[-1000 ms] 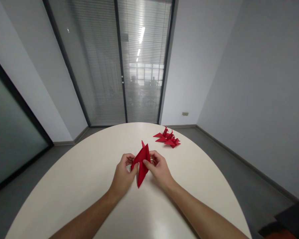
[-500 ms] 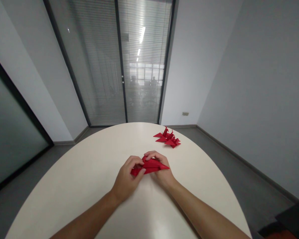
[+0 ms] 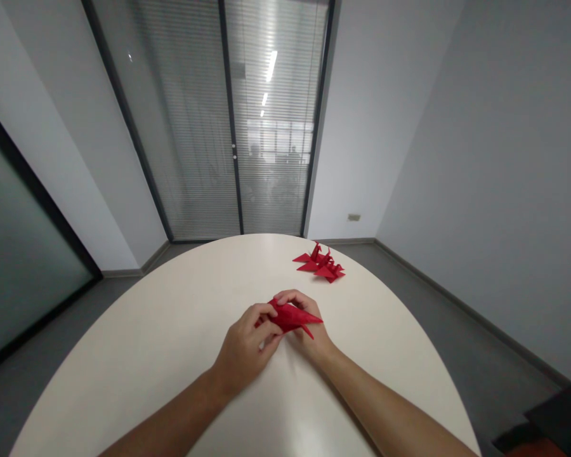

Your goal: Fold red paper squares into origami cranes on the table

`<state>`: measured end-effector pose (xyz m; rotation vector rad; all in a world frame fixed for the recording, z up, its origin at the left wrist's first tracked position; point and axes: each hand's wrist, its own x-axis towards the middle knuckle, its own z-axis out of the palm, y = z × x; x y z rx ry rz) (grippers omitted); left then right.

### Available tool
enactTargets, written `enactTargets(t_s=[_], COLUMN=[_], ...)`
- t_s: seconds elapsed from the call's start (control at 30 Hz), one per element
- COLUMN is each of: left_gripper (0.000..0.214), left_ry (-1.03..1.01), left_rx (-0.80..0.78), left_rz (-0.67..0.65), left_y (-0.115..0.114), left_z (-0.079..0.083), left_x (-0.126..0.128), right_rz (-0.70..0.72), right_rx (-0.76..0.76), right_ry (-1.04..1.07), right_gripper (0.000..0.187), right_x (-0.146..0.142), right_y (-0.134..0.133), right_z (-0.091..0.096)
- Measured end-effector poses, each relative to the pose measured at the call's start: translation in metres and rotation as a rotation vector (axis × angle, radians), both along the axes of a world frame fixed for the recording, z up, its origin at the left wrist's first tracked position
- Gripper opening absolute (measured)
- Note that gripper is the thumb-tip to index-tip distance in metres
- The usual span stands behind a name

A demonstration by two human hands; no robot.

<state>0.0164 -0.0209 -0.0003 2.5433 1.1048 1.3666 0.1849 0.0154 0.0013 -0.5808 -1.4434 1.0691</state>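
Observation:
Between my two hands is a piece of folded red origami paper (image 3: 292, 317), with two narrow points splayed toward the right. My left hand (image 3: 247, 343) pinches its left part with thumb and fingers. Behind and beneath it, my right hand (image 3: 309, 311) supports the paper, fingers curled over the far edge. The paper's left end is partly hidden by my left fingers. Several finished red paper cranes (image 3: 321, 263) stand close together farther back on the table, right of my hands.
The round cream table (image 3: 171, 336) spreads under my arms. Beyond it are a glass partition with blinds (image 3: 195, 127) and a wall socket (image 3: 354, 218). A dark object (image 3: 559, 416) shows at the lower right corner.
One narrow point of the red paper has swung down and apart from the other. My left thumb and fingers have shifted slightly to the right on it.

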Motion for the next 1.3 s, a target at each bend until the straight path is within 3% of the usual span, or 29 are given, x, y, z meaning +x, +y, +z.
enactTargets(t_s=[0.13,0.37,0.73,0.9,1.1,1.3], left_gripper=[0.015,0.026,0.017,0.023,0.013,0.014], left_ry=[0.032,-0.018,-0.197,-0.135,-0.095,-0.172], left_rx=[0.041,-0.11,-0.219,-0.221,-0.178,-0.13], left_rz=[-0.02,-0.113,-0.052,-0.06,-0.038,-0.012], left_y=[-0.0029,-0.0035,0.0014,0.0009,0.0036,0.0001], left_z=[0.0014,0.0003,-0.0035,-0.0031,-0.0051,-0.001], left_x=[0.0002,0.0026,0.0047,0.0047,0.0037,0.0038], right_rz=[0.048,-0.054,-0.031,-0.031,-0.009,-0.068], right_rx=[-0.032,-0.111,-0.135,-0.144,-0.117,-0.123], right_ry=[0.079,0.103,0.111,0.112,0.082,0.054], right_gripper=[0.046,0.035,0.02,0.02,0.021,0.015], right_x=[-0.0015,-0.0037,-0.0072,-0.007,-0.0086,-0.0087], right_y=[0.0009,0.001,-0.0018,-0.0025,-0.0049,-0.0013], right_z=[-0.0057,-0.0012,0.002,0.0002,0.0009,0.0001])
